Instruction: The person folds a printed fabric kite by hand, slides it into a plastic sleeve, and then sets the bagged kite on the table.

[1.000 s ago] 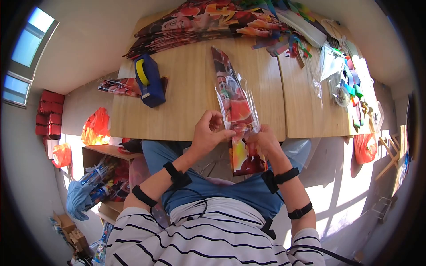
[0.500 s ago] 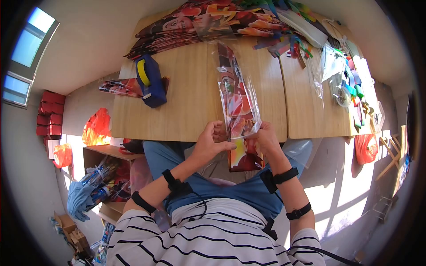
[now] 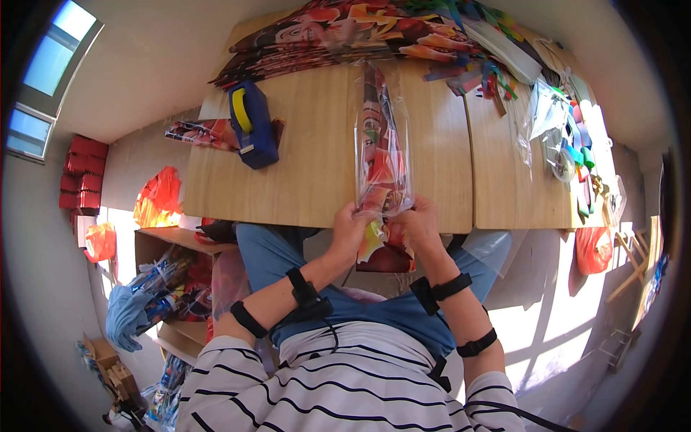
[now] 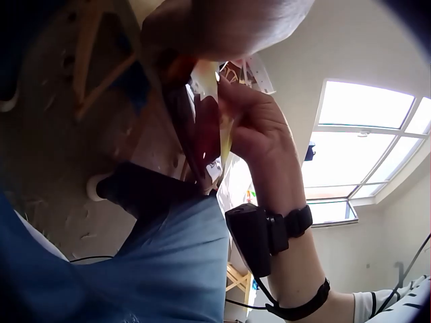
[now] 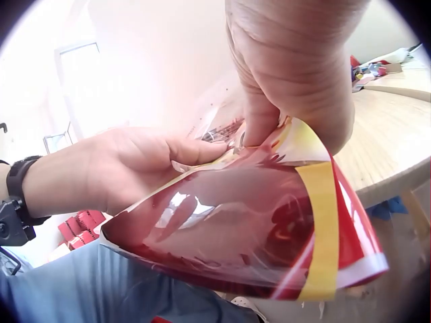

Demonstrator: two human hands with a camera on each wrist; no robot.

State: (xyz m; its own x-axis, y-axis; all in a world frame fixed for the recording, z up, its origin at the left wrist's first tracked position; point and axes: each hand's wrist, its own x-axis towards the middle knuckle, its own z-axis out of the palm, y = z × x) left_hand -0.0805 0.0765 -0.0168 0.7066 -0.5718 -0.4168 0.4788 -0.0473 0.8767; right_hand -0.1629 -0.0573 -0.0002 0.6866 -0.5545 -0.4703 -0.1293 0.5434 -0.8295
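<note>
Angled inward, your left hand (image 3: 348, 232) and right hand (image 3: 422, 225) pinched opposite sides of the printed piece (image 3: 386, 255) by the table (image 3: 302, 187)'s near edge, its lower end outside the clear sleeve (image 3: 403, 133).

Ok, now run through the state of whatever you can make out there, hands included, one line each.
Printed piece, partly bagged, near end sticking out
Clear bag, open at the near end
Left hand, gripping the piece by the bag's mouth
Right hand, pinching the piece opposite
Tape dispenser, upright, loaded with a yellow roll
Printed sheets, stacked along the table's far side
Cardboard box, open, partly filled
</note>
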